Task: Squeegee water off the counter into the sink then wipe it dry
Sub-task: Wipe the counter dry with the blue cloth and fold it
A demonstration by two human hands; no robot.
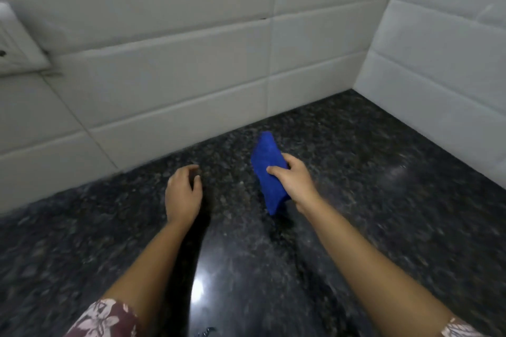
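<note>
Step in hand: we judge the drying wipe is under way.
Cloth: folded bright-blue microfibre cloth [267, 169] sits on the dark speckled granite tabletop [383, 200], near the white tiled wall [191, 68].
Right hand [294, 180]: fingers pinch the cloth.
Left hand [182, 194]: fingers loosely curled, empty.
Technique: we press flat and overlap passes.

The cloth [267, 169] in my right hand [294, 180] is bright blue. My counter [356, 200] is black granite flecked with grey. The wall tiles [164, 63] are white, and my sleeve [104, 319] is maroon with pale flowers.
</note>
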